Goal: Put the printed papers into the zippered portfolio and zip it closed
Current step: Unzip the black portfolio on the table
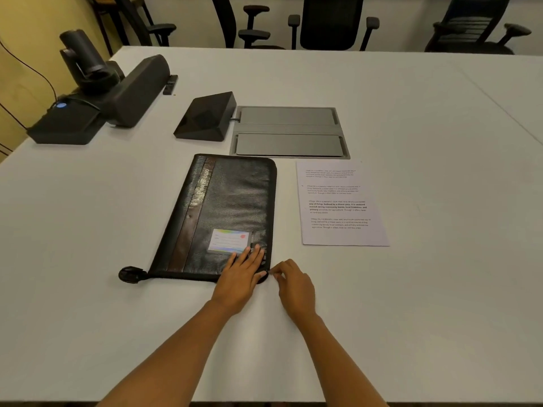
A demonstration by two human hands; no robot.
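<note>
White table (411, 289): papers (340, 204) beside portfolio (229, 201), black wedge (205, 117) behind.

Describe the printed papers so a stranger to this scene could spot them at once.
On the large white table, find the black leather zippered portfolio. Right of it, not touching, nearer than the grey recessed panel, lie the white printed papers: the only sheets there, bearing four text paragraphs.

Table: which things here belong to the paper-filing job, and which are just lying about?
In the job: portfolio, printed papers, left hand flat on the portfolio, right hand pinching its zipper.
Lying about: camera, speaker bar, black wedge box, grey table hatch, office chairs.
</note>
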